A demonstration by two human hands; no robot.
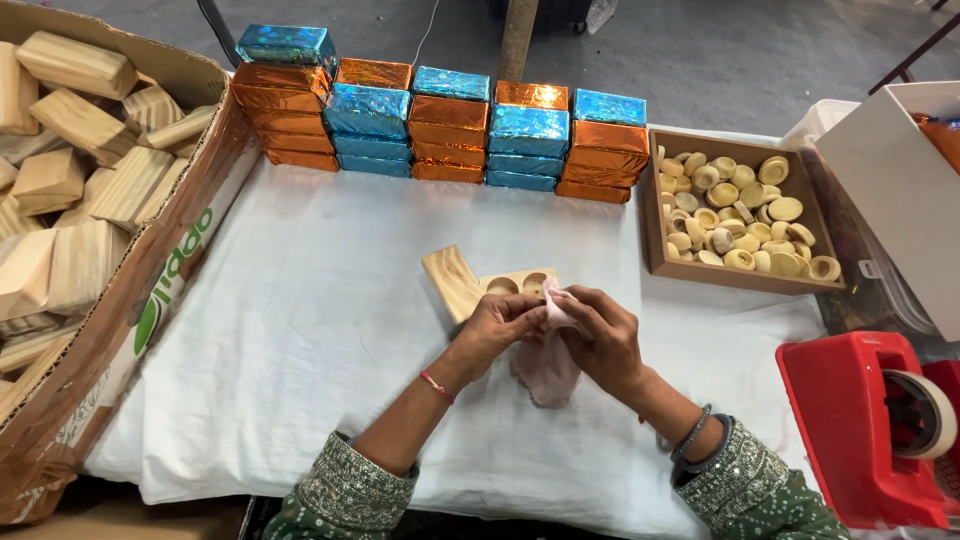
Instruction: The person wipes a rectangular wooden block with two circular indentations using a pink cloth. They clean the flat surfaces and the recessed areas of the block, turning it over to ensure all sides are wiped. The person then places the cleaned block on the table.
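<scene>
Left hand (497, 322) and right hand (598, 335) both pinching pink cloth (548, 365), wooden block (485, 283) just behind

Bright, even overhead light, soft shadows, glare on the foil-wrapped blocks (440, 125), slight wide-angle bending at edges

Orange and blue foil-wrapped blocks (440, 125) glitter against a white table cloth (300, 340). Pale striped-grain wooden blocks (75, 180) fill a brown cardboard box (150, 300); cream wooden caps (735, 220) sit in a brown tray (652, 215). A pale pink cloth (548, 365), green patterned sleeves (350, 495), apparently dotted, and a red tape dispenser (850, 430).
</scene>
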